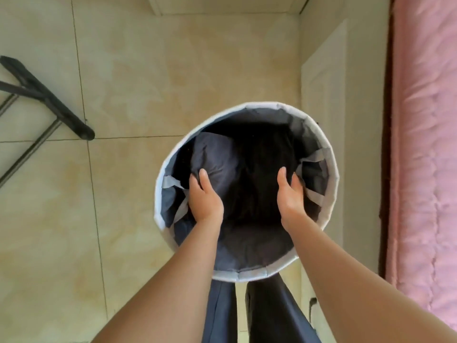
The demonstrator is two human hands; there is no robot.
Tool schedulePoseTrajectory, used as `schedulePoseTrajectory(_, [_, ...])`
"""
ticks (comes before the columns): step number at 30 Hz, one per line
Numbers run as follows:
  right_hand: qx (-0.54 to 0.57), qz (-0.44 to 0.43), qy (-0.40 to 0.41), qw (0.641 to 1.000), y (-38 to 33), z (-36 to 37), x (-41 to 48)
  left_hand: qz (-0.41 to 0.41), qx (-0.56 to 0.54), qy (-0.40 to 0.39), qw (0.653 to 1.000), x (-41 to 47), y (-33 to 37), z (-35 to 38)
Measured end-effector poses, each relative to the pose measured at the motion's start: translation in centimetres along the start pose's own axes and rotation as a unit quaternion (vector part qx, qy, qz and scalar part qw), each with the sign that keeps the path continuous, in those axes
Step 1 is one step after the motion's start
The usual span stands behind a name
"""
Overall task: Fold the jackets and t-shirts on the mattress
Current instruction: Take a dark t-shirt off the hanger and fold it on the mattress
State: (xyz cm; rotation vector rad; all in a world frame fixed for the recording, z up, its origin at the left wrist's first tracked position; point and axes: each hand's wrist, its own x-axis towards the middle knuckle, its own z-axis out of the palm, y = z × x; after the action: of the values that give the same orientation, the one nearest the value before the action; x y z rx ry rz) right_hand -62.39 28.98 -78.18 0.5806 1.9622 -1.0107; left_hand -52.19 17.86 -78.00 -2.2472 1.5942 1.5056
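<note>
A round grey fabric laundry basket (331, 167) stands on the tiled floor right in front of me. Inside lie dark garments: a navy piece (217, 157) on the left and a black one (262, 169) in the middle. Both my hands reach down into the basket. My left hand (204, 196) rests on the navy garment, fingers curled over its edge. My right hand (290, 191) is beside the black garment with fingers apart, near the right strap. The pink mattress (425, 144) runs along the right edge of the view.
A black folding rack leg (47, 97) lies on the beige tiles at the left. A white door panel (324, 95) stands between the basket and the mattress. My dark trouser legs (267, 313) are below the basket.
</note>
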Motion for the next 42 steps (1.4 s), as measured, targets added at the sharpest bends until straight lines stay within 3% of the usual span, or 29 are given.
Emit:
schedulePoseTrajectory(5, [-0.081, 0.017, 0.048, 0.995, 1.8, 1.1, 6.6, -0.128, -0.063, 0.079, 0.987, 5.9, -2.8, 3.3])
schedulePoseTrajectory(8, [-0.124, 0.044, 0.071, 0.989, 2.5, 1.7, 8.7, -0.092, -0.029, 0.117, 0.988, 7.8, -3.2, 3.4])
schedulePoseTrajectory(12, [-0.257, -0.046, 0.106, 0.959, 1.6, 3.3, 8.6, -0.097, 0.01, 0.115, 0.989, 7.8, -3.5, 4.7])
schedulePoseTrajectory(14, [-0.277, -0.086, 0.11, 0.951, 1.9, 4.2, 7.0, -0.077, 0.098, 0.141, 0.982, 6.0, -3.7, 4.9])
schedulePoseTrajectory(15, [-0.305, -0.116, 0.117, 0.938, 2.3, 4.5, 6.0, -0.009, 0.166, 0.14, 0.976, 4.8, -3.9, 4.9])
schedulePoseTrajectory(16, [-0.356, -0.156, 0.125, 0.913, 3.0, 4.9, 5.0, 0.094, 0.235, 0.125, 0.959, 3.7, -4.5, 4.8])
schedulePoseTrajectory(18, [-0.486, -0.267, 0.1, 0.826, 4.7, 5.5, 3.8, 0.3, 0.369, 0.075, 0.876, 3.1, -6.0, 5.2])
schedulePoseTrajectory(19, [-0.532, -0.315, 0.062, 0.783, 5.1, 5.6, 3.9, 0.349, 0.419, 0.06, 0.836, 3.8, -6.5, 5.3])
schedulePoseTrajectory(20, [-0.568, -0.336, 0.026, 0.751, 5.0, 5.4, 4.6, 0.36, 0.463, 0.058, 0.808, 5.1, -6.9, 5.3])
schedulePoseTrajectory(22, [-0.622, -0.296, -0.006, 0.725, 4.5, 4.7, 7.8, 0.29, 0.547, 0.017, 0.785, 8.6, -7.3, 4.5])
schedulePoseTrajectory(24, [-0.634, -0.248, -0.01, 0.733, 3.9, 4.1, 11.4, 0.191, 0.596, -0.098, 0.773, 11.6, -7.2, 3.2])
schedulePoseTrajectory(26, [-0.641, -0.221, -0.032, 0.735, 4.0, 4.2, 13.8, 0.154, 0.601, -0.168, 0.766, 13.3, -7.2, 2.6])
schedulePoseTrajectory(35, [-0.631, -0.197, -0.107, 0.743, 4.0, 4.3, 14.6, 0.158, 0.577, -0.165, 0.784, 13.7, -8.3, 3.0])
schedulePoseTrajectory(37, [-0.594, -0.196, -0.11, 0.772, 3.2, 4.0, 13.3, 0.148, 0.539, -0.159, 0.814, 12.7, -7.3, 2.5])
schedulePoseTrajectory(40, [-0.496, -0.152, -0.117, 0.847, 1.3, 3.3, 9.8, 0.079, 0.41, -0.19, 0.889, 9.8, -4.6, 2.0])
schedulePoseTrajectory(42, [-0.433, -0.13, -0.122, 0.883, -0.6, 2.9, 6.2, 0.069, 0.338, -0.241, 0.907, 7.1, -2.2, 1.1])
